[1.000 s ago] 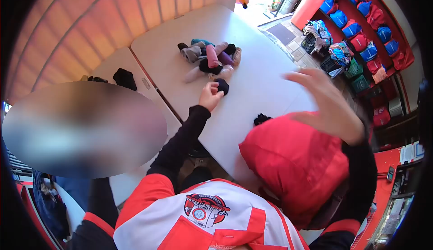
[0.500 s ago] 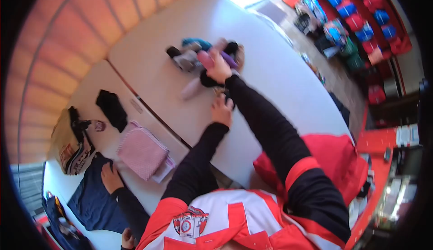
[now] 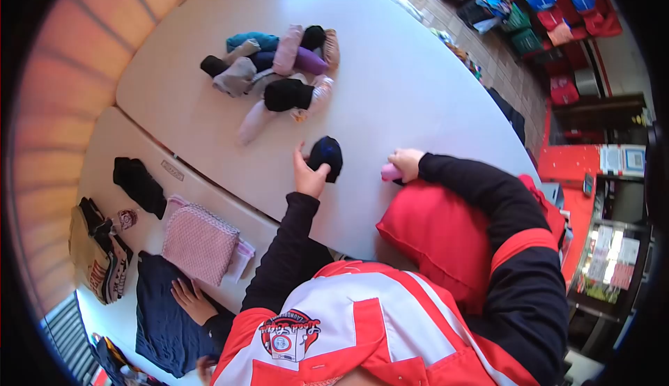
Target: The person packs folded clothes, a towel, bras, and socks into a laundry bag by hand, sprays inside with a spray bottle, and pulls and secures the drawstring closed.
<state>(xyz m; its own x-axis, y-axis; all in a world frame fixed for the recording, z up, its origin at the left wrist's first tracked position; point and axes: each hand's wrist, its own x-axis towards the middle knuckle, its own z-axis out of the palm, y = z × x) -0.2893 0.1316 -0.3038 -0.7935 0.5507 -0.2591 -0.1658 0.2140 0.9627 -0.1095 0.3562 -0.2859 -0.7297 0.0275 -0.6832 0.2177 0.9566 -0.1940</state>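
My left hand [image 3: 306, 177] is closed around a black rolled-up sock bundle [image 3: 327, 159], its thumb across the near side and index finger raised. Beside a red cloth bag [image 3: 435, 226], my right hand [image 3: 408, 163] grips a pink rolled-up sock bundle [image 3: 390, 172], partly hidden by the fingers. Farther away on the white table [image 3: 390, 86] lies a pile of rolled clothing: a teal roll [image 3: 254, 41], a pale pink roll [image 3: 287, 48], a purple roll [image 3: 310, 62], a grey bundle [image 3: 235, 78] and a black roll [image 3: 288, 95] among them.
At left, another person's hand [image 3: 194, 302] rests on a navy garment [image 3: 157, 316]. Near it lie a folded pink cloth [image 3: 202, 240], a black folded item [image 3: 139, 182] and a tan bundle [image 3: 90, 250]. Red shelving [image 3: 543, 20] with blue and red items stands beyond the table.
My right hand has moved from over the pile to the red bag, carrying the pink bundle. My left hand has come away from the pile with the black bundle. The view has shifted.
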